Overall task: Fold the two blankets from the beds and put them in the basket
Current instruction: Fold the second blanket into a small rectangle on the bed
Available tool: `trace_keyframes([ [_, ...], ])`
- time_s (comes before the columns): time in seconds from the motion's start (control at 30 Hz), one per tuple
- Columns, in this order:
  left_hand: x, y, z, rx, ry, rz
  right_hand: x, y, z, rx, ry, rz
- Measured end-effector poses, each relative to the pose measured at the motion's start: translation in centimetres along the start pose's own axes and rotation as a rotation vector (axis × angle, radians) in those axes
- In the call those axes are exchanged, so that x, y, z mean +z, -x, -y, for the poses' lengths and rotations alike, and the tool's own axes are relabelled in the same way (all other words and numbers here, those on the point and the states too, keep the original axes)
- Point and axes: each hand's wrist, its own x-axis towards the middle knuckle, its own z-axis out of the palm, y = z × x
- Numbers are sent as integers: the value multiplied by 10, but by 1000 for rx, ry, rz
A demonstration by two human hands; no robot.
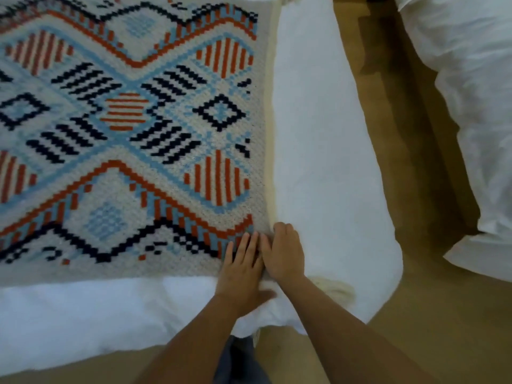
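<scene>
The blanket (138, 128) lies flat on the bed (318, 134). At its near right corner, the left hand (243, 261) presses down with straight fingers. The right hand (282, 250) curls round the blanket's edge.

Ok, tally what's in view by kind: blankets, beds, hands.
Blankets: 1, the patterned blanket
Beds: 2, the near bed and the far bed
Hands: 2, the left hand and the right hand
Total: 5
</scene>
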Motion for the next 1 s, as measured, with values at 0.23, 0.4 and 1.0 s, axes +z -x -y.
trace_keyframes([
  [0.23,-2,20,-1,-47,105,-58,10,35,9,248,-210,42],
  [0.4,-9,52,25,-44,218,-126,19,58,41,124,-206,-13],
  [1.0,-56,239,307,-277,273,-285,109,121,345,-330,182,12],
])
